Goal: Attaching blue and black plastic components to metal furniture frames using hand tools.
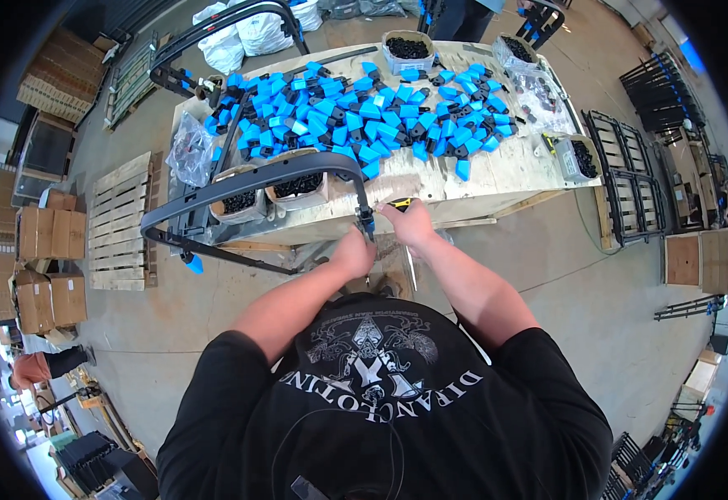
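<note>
1. Has the left hand (354,252) wrapped around the end fitting (366,223) of the black curved frame (255,177), just off the near edge of the table (518,168). Could lose that end and let the frame roll or drop, from a one-sided load pulling away toward the table's left.

2. Holds the right hand (410,223) with curled fingers, also at the table's near edge. Cannot tell whether pinching anything there. Could nip a fingertip or seat a part crooked, from working so close together with the fitting partly covered.

3. Shows a yellow-and-black tool (400,202) at the table's near edge; cannot tell whether gripped or lying loose. If loose, might get knocked to the floor by a sideways sweep of the forearm.

4. Stretches the frame out leftward, across the table's near-left corner and past two bins of black parts (301,201). Cannot tell whether propped there. Might scrape or tip a bin, from a small twist at the fitting growing wide at the far bend.

5. Crowds blue-and-black pieces (322,117) over the table's middle, with a clear plastic bag (189,154) at the left edge. Could spill pieces or drag the bag, from a hard bump against the table.
</note>
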